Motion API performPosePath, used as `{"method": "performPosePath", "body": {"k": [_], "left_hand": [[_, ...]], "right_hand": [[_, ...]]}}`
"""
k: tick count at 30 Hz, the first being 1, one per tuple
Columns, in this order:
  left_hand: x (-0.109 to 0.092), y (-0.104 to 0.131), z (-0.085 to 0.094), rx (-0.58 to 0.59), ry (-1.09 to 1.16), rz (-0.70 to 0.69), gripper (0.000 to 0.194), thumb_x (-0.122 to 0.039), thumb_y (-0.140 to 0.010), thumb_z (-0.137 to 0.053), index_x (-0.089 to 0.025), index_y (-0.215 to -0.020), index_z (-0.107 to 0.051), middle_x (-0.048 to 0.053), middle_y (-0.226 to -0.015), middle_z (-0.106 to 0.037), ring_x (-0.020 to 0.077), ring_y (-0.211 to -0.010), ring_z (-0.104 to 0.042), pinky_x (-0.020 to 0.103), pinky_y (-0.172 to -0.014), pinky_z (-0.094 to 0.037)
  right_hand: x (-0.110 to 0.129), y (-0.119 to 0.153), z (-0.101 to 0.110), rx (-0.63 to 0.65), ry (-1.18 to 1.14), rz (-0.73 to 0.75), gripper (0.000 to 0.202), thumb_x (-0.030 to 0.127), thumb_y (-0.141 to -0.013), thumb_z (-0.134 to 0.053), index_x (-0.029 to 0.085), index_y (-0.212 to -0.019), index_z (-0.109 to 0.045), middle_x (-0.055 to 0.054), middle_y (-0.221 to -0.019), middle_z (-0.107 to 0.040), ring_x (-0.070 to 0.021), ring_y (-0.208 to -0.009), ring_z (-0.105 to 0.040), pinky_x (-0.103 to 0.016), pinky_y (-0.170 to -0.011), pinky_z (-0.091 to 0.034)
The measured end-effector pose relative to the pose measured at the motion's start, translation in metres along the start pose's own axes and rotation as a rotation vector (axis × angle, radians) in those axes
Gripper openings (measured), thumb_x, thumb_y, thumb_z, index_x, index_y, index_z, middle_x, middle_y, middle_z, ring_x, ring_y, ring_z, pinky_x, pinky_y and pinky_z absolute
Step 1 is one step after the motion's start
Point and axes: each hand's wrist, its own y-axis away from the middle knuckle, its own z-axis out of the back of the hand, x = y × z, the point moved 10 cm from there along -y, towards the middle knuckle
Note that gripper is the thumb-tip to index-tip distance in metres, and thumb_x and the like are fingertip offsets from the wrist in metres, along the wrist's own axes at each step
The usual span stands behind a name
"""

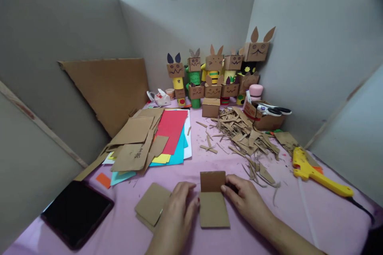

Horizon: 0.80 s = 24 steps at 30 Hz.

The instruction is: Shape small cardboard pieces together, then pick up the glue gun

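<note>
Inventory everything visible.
Hinged cardboard piece: one, brown, front
Square cardboard pieces: two visible, brown, front
Flat tablet: one, black, left
Cardboard sheets: several, brown, left
Paper sheets: several, multicoloured, left
Cardboard-headed figures: several, multicoloured, back
Cardboard boxes: two, brown, back, right
Plastic packet: one, white, back
Cardboard scraps: many, brown, right
Scissors: count unclear, black-white, right
Glue gun: one, yellow, right
Rounded cylinder: one, pink, right
Walls: three, grey, around
Cloth: one, lilac, tabletop
Left hand: one, front
Right hand: one, front

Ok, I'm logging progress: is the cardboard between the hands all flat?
No, partly upright: one panel lies flat; a darker panel stands at its far edge.
</note>
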Motion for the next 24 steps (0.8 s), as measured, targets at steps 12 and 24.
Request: {"method": "performPosePath", "body": {"k": [12,24], "left_hand": [[0.004,-0.019,-0.014,0.025,0.148,0.030,0.032,-0.009,-0.071,-0.051,-0.018,-0.101,-0.061,0.006,-0.091,-0.067,0.0197,-0.080,-0.061,0.028,-0.074,-0.046],[-0.007,-0.022,-0.009,0.032,0.174,-0.013,0.030,-0.012,-0.076,-0.049,-0.022,-0.098,-0.067,0.004,-0.097,-0.071,0.0207,-0.085,-0.064,0.029,-0.076,-0.045]], "right_hand": [[0.003,-0.001,-0.004,0.016,0.061,0.004,0.015,0.019,-0.085,-0.046,0.019,-0.075,-0.057,-0.003,-0.074,-0.060,-0.0179,-0.071,-0.057,-0.027,-0.064,-0.039],[0.003,-0.001,0.002,0.003,0.013,-0.004,0.021,0.013,-0.080,-0.050,0.020,-0.088,-0.068,-0.004,-0.087,-0.071,-0.0191,-0.082,-0.064,-0.027,-0.073,-0.047]]}}
